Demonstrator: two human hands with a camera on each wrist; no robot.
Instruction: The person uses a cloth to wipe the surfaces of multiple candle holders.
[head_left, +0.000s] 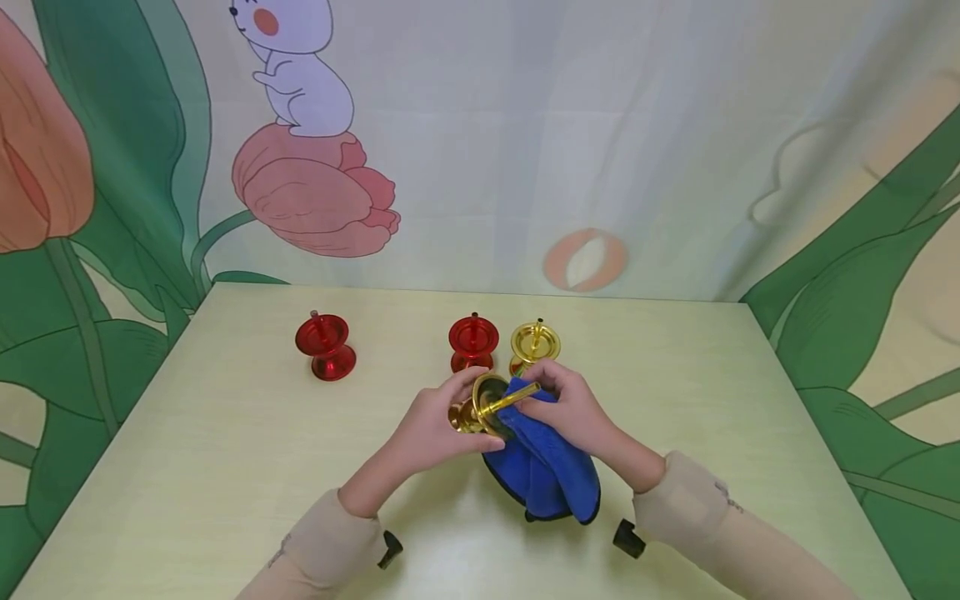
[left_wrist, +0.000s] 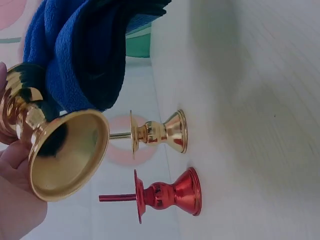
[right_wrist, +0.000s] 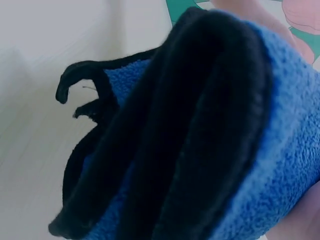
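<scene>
My left hand [head_left: 437, 423] grips a gold candlestick [head_left: 491, 405] above the table, tilted so its dish and spike lean toward the right hand. In the left wrist view the hollow underside of the gold candlestick's base [left_wrist: 70, 155] faces the camera. My right hand [head_left: 573, 410] pinches a blue cloth [head_left: 551, 467] with a black edge, its upper end against the dish beside the spike. Folds of the cloth [right_wrist: 295, 115] fill the right wrist view and hide most of the right fingers. The rest of the cloth hangs below both hands.
Behind the hands, a red candlestick [head_left: 473, 337] and another gold candlestick [head_left: 536, 342] stand upright side by side. Farther left stands a second red candlestick [head_left: 322, 337]. The pale table [head_left: 225, 467] ends at a printed curtain [head_left: 465, 167].
</scene>
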